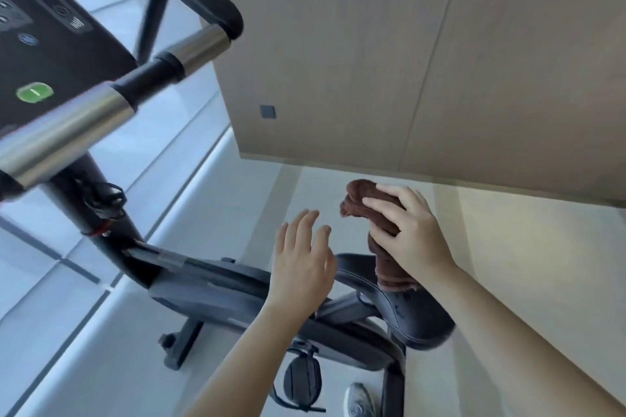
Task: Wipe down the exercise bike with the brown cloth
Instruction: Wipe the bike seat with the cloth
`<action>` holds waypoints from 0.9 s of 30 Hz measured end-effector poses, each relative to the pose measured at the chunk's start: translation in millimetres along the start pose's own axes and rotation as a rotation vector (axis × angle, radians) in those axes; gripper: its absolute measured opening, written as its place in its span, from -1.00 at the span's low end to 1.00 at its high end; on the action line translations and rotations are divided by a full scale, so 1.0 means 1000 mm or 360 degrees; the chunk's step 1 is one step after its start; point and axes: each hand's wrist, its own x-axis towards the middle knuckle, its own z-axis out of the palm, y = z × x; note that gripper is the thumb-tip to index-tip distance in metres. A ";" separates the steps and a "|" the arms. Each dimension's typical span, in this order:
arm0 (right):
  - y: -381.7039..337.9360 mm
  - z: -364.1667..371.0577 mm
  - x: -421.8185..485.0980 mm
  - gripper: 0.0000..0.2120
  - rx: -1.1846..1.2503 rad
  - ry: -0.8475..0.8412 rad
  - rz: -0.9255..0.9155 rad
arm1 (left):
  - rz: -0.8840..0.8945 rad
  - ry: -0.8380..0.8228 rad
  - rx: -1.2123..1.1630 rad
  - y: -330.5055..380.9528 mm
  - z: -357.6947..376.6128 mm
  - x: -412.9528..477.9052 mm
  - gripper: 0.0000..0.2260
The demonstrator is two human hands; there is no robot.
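The black exercise bike (210, 291) fills the left and lower middle of the head view, tilted. Its console with a green button (34, 92) and chrome handlebar (67, 125) are at the upper left. The black saddle (406, 308) sits at lower centre right. My right hand (413, 230) grips the bunched brown cloth (369, 200) just above the saddle, and the cloth's lower end hangs onto the saddle. My left hand (301, 261) hovers to the left of the cloth with fingers spread, holding nothing.
A beige panelled wall (406, 61) with a small dark switch plate (267, 111) stands behind the bike. Pale tiled floor (210, 200) lies below. A pedal (301, 379) and a grey shoe (359, 399) show at the bottom.
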 end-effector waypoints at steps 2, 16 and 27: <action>0.013 0.003 -0.020 -0.67 -0.0023 -0.0042 0.0075 | -0.0021 -0.0085 -0.0018 0.004 0.017 -0.011 -0.77; 0.047 0.093 -0.082 -0.68 -0.0149 -0.0276 0.0341 | -0.0269 -0.0471 -0.0039 -0.019 0.104 -0.055 -0.67; 0.025 0.149 -0.037 -0.79 -0.0355 -0.0762 0.0023 | -0.0447 -0.0400 -0.0046 -0.042 0.106 -0.070 -0.66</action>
